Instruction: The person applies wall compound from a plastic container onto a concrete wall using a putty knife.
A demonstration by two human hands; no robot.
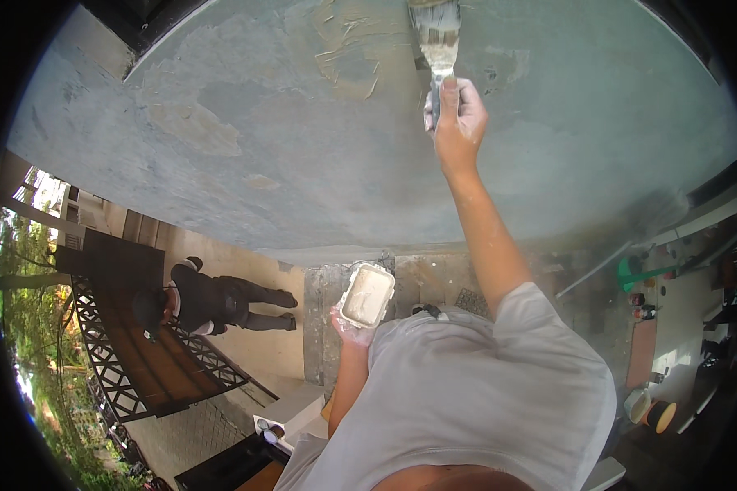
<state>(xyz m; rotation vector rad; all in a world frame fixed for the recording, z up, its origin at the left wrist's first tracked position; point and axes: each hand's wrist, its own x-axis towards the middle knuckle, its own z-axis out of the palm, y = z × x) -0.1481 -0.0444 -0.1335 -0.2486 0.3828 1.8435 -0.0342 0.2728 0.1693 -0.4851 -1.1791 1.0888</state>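
Stretched up to the grey wall (303, 147), my right hand (458, 119) is closed round the handle of a putty knife (439, 37). Its wide blade is smeared with whitish filler and lies against or close to the wall; I cannot tell which. Down by my waist, my left hand (352, 326) holds a small white rectangular tub (369, 295), crusted at the rim, with pale filler inside. Rough patches of beige filler (348, 61) show on the wall left of the blade. White residue coats both hands.
A person in dark clothes (213, 295) stands to the left on a pale floor, beside a dark lattice railing (106, 352). Trees show beyond it. At right are a green object (630, 274), a reddish board (642, 352) and several containers, including an orange-topped one (662, 416).
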